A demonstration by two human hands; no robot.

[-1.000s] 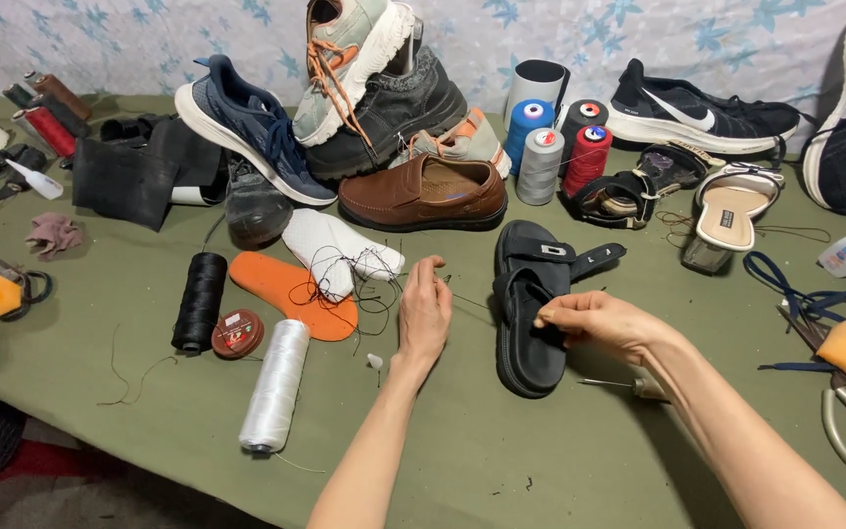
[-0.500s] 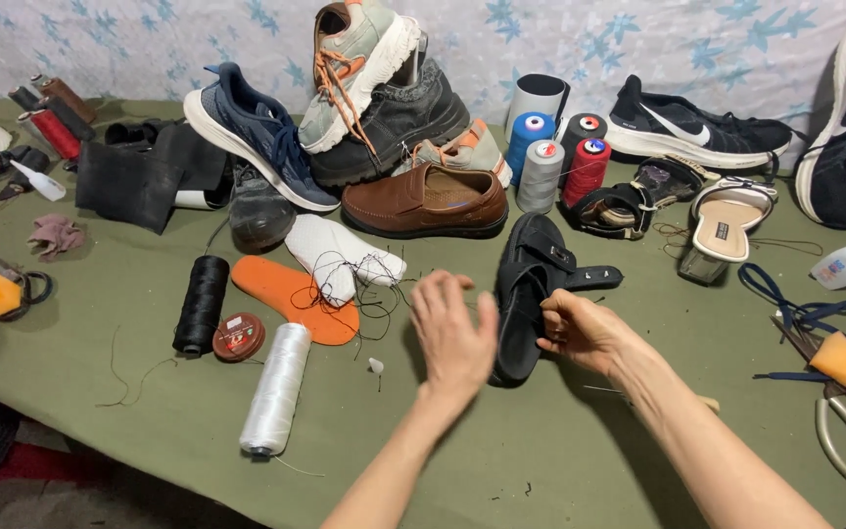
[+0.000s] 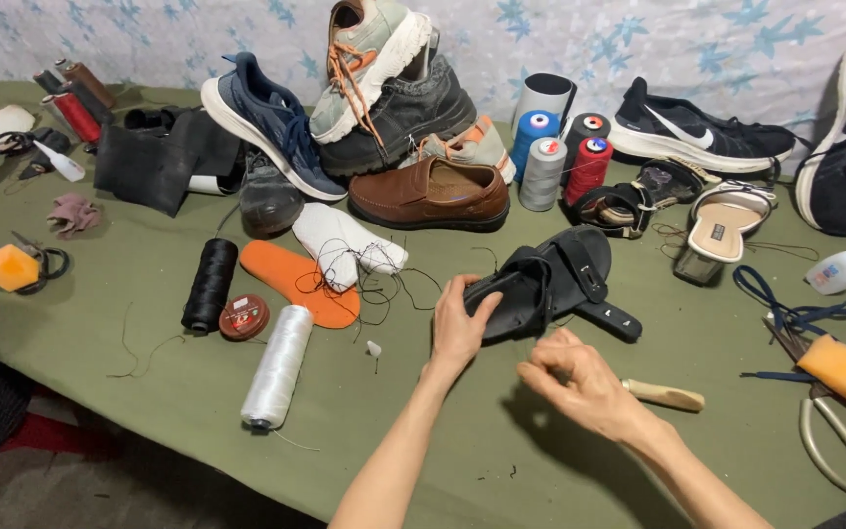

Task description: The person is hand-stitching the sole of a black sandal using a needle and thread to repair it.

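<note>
A black sandal (image 3: pixel 552 281) lies tilted near the middle of the green table (image 3: pixel 100 333), its toe end raised. My left hand (image 3: pixel 459 324) grips that toe end from below. My right hand (image 3: pixel 580 377) hovers just under the sandal with fingers loosely curled, holding a wooden-handled tool (image 3: pixel 664 395) whose handle sticks out to the right. An orange insole (image 3: pixel 298 281) and a white insole (image 3: pixel 345 241) with tangled black thread lie left of my left hand.
A white thread spool (image 3: pixel 277 366), black spool (image 3: pixel 210 284) and small red tin (image 3: pixel 244 316) lie at left. Piled shoes, a brown loafer (image 3: pixel 430 193) and thread cones (image 3: pixel 543 173) stand behind. Scissors (image 3: pixel 839 431), an orange sponge (image 3: pixel 839 366) and a glue bottle (image 3: pixel 842 267) lie at right.
My left hand has moved right and taken hold of the sandal's toe end, lifting it. My right hand has let go of the sandal and dropped below it.
</note>
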